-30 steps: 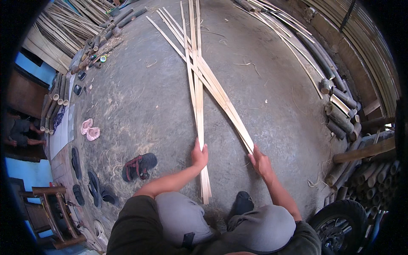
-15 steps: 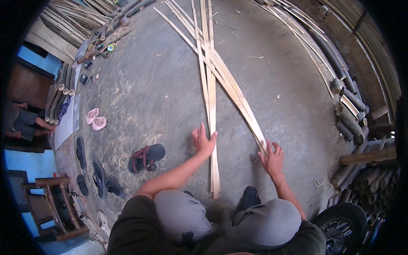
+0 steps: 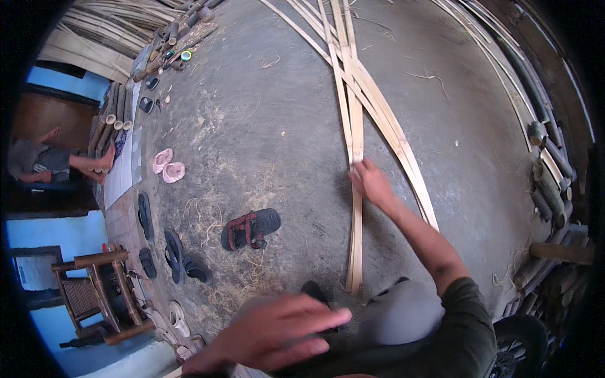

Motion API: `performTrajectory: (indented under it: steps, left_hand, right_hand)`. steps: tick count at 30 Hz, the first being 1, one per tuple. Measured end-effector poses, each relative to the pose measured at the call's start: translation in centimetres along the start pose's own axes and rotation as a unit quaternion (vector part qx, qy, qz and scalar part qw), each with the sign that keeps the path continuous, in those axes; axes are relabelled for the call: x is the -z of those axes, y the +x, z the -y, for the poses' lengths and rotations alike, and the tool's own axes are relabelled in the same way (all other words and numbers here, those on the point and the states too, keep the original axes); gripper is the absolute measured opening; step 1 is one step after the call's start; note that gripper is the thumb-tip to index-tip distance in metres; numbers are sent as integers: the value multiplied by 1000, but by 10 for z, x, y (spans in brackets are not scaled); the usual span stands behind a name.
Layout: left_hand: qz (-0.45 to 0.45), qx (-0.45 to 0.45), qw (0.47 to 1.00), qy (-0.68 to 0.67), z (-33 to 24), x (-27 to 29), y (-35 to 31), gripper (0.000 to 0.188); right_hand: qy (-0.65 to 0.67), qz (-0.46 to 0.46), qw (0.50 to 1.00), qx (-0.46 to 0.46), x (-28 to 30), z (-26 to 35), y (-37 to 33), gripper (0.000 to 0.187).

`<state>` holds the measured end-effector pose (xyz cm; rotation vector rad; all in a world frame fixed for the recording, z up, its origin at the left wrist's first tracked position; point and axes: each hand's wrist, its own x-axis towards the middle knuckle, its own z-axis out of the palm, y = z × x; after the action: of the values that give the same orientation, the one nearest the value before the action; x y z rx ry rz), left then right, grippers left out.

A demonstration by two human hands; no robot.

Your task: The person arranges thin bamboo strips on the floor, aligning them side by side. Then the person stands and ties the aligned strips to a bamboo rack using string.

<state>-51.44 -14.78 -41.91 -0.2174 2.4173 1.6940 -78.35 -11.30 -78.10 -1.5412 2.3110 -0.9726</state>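
Observation:
Two bundles of long pale bamboo strips lie crossed on the floor in front of me. My right hand [image 3: 373,181] is closed on the straighter bundle [image 3: 355,252], pinching it partway along its length. The curved bundle [image 3: 403,146] bends away to the right, and its near end passes behind my right forearm. My left hand [image 3: 277,332] is raised near my lap, apart from the strips. Its fingers are stretched out and slightly blurred, with nothing visible in them.
A black and red sandal [image 3: 251,229] lies left of the strips. Pink shoes [image 3: 168,166] and dark flip-flops [image 3: 173,255] sit farther left. Thick bamboo poles [image 3: 547,189] line the right side, near a wheel [image 3: 520,346]. Another person's leg [image 3: 94,162] shows at a doorway.
My right hand has left the curved bundle's end and moved left onto the straighter bundle. My left hand has let go of that bundle and come back toward me. The view has shifted left.

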Motion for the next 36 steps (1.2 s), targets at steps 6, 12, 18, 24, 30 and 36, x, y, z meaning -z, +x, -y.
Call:
performTrajectory:
  steps: [6, 12, 18, 24, 30, 36]
  left_hand:
    - [-30, 117, 959, 257, 34, -27, -5, 46]
    - [9, 205, 957, 205, 29, -14, -6, 40]
    - [-114, 203, 956, 177, 26, -54, -41, 21]
    - [-43, 266, 960, 81, 13, -93, -57, 19]
    - [60, 298, 953, -5, -17, -160, -79, 14]
    - [-275, 294, 914, -54, -108, -121, -133, 14]
  right_hand:
    - [-161, 116, 977, -82, -50, -22, 139, 48]
    - [-256, 181, 944, -103, -64, -21, 156, 28]
    - [-65, 166, 974, -137, -51, 32, 148, 24]
    - [377, -118, 865, -311, 0, 111, 111, 28]
    - [282, -265, 885, -261, 115, 201, 121, 36]
    - [398, -287, 826, -278, 295, 342, 173, 24]
